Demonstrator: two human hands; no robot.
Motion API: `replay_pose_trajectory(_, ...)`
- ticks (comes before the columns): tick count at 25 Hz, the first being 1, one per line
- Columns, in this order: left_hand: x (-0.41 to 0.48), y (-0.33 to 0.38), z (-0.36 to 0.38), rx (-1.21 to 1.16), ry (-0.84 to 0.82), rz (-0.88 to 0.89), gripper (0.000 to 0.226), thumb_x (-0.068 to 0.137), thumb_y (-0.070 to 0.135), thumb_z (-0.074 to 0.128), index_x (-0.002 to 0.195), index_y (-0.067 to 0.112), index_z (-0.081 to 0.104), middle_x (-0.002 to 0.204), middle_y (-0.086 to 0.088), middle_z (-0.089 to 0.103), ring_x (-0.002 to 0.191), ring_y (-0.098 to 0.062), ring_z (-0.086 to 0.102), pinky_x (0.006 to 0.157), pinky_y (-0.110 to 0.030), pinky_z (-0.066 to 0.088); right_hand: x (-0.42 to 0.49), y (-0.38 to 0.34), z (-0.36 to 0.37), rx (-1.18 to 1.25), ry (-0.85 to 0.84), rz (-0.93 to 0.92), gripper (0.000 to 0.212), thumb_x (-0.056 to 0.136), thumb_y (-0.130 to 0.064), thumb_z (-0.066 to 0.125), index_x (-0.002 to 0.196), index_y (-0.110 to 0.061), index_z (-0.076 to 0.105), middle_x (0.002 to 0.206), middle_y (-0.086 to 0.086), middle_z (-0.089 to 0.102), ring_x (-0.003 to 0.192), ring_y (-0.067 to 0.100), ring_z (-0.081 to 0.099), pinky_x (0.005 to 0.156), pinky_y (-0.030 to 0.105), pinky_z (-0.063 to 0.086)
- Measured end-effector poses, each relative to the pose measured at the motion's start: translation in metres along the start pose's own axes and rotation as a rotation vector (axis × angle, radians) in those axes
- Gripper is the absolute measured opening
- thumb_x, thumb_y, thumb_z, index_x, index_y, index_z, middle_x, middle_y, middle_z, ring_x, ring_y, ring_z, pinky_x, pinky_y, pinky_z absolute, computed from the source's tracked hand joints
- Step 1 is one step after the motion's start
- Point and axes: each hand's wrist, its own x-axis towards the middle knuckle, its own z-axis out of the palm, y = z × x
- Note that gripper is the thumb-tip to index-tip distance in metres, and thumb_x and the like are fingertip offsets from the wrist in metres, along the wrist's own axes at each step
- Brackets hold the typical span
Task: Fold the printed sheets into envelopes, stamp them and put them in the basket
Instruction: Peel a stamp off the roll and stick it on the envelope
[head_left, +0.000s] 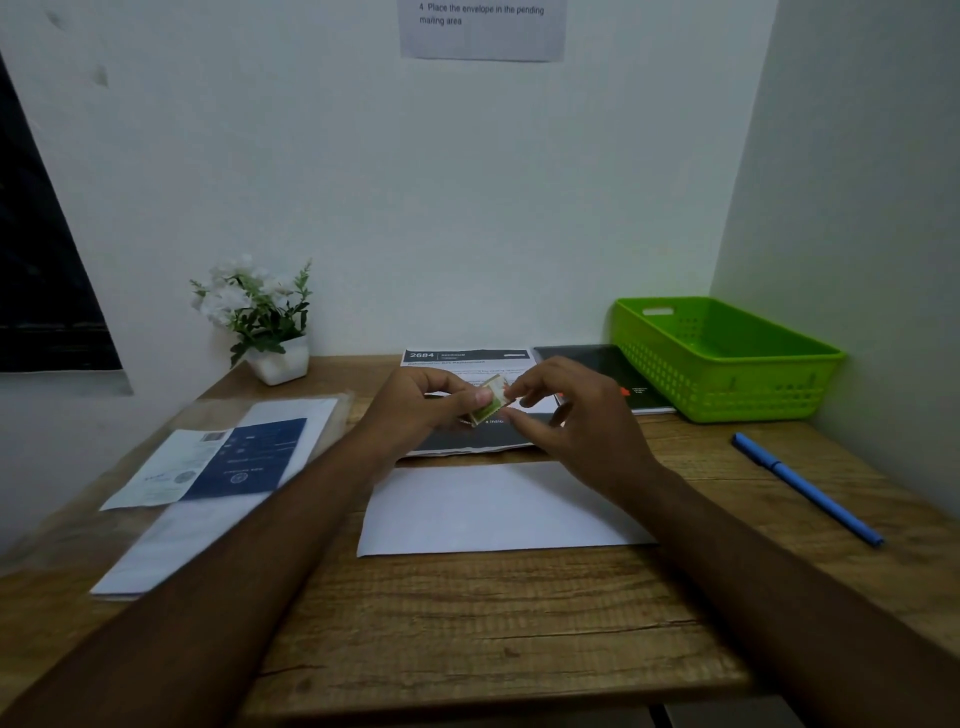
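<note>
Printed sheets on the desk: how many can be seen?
2: a sheet headed 2684 at the back centre, a blue-printed sheet on the left paper stack. More may lie underneath.

Dim, flat indoor light, diffuse, direction hard to tell. Cool bluish cast over plain white wall. Shadows soft and faint; brown wood-grain desk darkens toward near edge. Bright green perforated plastic basket is most saturated spot, fairly sharp. Black panel at left edge shows almost no detail. Left side smeared: blue-and-white printed sheets blurred, text unreadable. Small green paper stamp at centre soft. Wide-angle bend: wall corner and desk edges lean outward, bare forearms stretched toward bottom corners. Fine grain overall.
</note>
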Motion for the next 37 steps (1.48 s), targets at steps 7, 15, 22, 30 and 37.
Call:
replay_pose_trajectory(7,0.0003,-0.0007,0.0015,0.015,-0.005,-0.021,0.022,0.074,0.021,0.074,0.085,0.002,0.072,0.089,-0.010,0.072,0.069,-0.012,0.068,0.059,-0.019,0.053,0.0003,0.0010,0.0000,-0.068,-0.040,-0.012,0.002,0.085,-0.017,0.067,0.084,-0.018,0.065,0.081,-0.007,0.062,0.075,0.008,0.058,0.060,0.024,0.046)
replay_pose_trajectory(15,-0.0004,0.0006,-0.0001,0.053,-0.003,0.007,0.012,0.072,0.020,0.075,0.076,0.010,0.073,0.092,-0.004,0.073,0.074,-0.005,0.067,0.067,-0.015,0.053,0.0012,-0.0017,-0.0007,0.168,0.009,0.160,0.005,0.084,-0.012,0.071,0.086,-0.015,0.068,0.082,-0.006,0.069,0.073,0.005,0.066,0.056,0.019,0.051)
replay_pose_trajectory(22,-0.0015,-0.0013,0.0018,0.039,-0.049,0.008,0.027,0.057,0.032,0.076,0.073,0.010,0.074,0.088,-0.007,0.073,0.078,-0.015,0.068,0.080,-0.033,0.055,0.0020,0.0004,-0.0017,0.061,-0.030,0.097,0.004,0.082,-0.015,0.072,0.082,-0.013,0.069,0.078,-0.007,0.065,0.073,0.005,0.059,0.060,0.011,0.042)
replay_pose_trajectory(30,0.0010,-0.0022,0.0011,0.025,-0.048,0.011,0.016,0.069,0.005,0.078,0.079,-0.003,0.069,0.099,-0.002,0.071,0.082,-0.005,0.067,0.070,-0.013,0.051,0.0008,0.0025,-0.0015,0.174,0.017,0.190,0.005,0.093,-0.013,0.059,0.088,-0.013,0.061,0.079,-0.001,0.068,0.074,0.010,0.066,0.063,0.030,0.056)
replay_pose_trajectory(37,0.0019,-0.0021,-0.0033,0.010,-0.030,0.018,0.011,0.070,0.004,0.076,0.079,0.002,0.070,0.105,-0.001,0.070,0.091,-0.010,0.066,0.074,-0.015,0.052,0.0091,-0.0010,-0.0056,0.670,0.191,0.471,0.011,0.100,-0.013,0.045,0.091,-0.017,0.048,0.083,0.011,0.073,0.073,0.025,0.073,0.060,0.025,0.055)
